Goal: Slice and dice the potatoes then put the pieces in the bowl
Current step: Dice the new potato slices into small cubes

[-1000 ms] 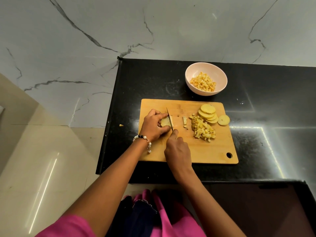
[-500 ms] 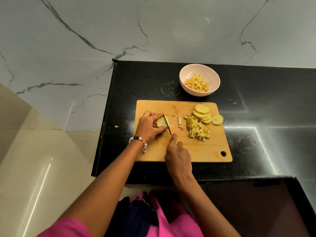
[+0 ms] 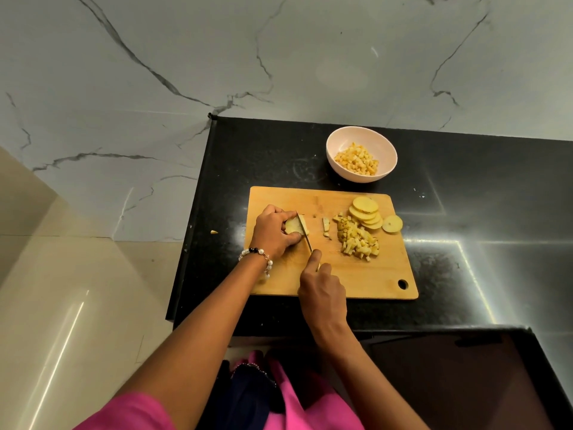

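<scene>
1. The left hand [image 3: 274,232] curls its grip over a potato piece [image 3: 294,226] at the cutting board's [image 3: 366,276] left-centre.
2. The right hand [image 3: 322,290] grips the knife [image 3: 304,232]; its blade runs up-frame against the piece's right side.
3. Diced pile [image 3: 359,240] and slices [image 3: 367,214] lie right; the bowl [image 3: 361,158] sits above on the tabletop [image 3: 465,212].

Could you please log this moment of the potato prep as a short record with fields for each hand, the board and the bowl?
left hand: left hand grips the potato piece on the cutting board
right hand: right hand holds the knife, blade against the potato piece
on board: diced pile, stack of round slices, one loose slice
bowl: bowl beyond the board, holding diced potato
off board: one scrap on the black counter, left of the board
</scene>
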A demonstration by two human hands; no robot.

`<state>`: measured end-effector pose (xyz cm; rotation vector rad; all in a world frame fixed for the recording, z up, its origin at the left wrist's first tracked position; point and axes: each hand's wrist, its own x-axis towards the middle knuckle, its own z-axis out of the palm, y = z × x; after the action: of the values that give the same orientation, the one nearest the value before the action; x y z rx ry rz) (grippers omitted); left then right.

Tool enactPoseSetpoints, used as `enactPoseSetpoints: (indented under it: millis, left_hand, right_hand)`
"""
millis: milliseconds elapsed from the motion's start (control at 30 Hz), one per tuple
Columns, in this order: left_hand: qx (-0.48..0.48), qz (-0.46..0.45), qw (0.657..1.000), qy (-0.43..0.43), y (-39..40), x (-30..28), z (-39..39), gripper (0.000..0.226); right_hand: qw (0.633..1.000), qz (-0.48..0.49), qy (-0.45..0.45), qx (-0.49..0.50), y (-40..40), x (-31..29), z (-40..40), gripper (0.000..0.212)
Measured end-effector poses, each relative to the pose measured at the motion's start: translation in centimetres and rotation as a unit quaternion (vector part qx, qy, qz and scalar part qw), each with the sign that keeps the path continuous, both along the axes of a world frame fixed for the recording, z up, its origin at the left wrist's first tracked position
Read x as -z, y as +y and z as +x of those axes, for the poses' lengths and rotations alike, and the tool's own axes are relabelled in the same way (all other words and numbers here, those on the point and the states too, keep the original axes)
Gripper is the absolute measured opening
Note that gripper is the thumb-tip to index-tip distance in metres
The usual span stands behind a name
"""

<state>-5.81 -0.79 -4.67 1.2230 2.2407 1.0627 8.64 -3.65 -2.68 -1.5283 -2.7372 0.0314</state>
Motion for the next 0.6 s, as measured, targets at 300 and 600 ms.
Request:
enactPoseSetpoints:
  millis: [300, 600]
  left_hand:
    - [0.004, -0.003, 1.000, 0.004, -0.1, 0.1, 0.1, 0.054]
    - [0.031, 0.018, 0.999, 0.001, -0.6, 0.7, -0.3, 0.056]
  right_hand:
    - [1.000, -0.014, 0.016, 0.011, -0.5, 0.8, 1.7, 0.059]
    - [0.994, -0.069, 0.064, 0.052, 2.5, -0.2, 3.5, 0.058]
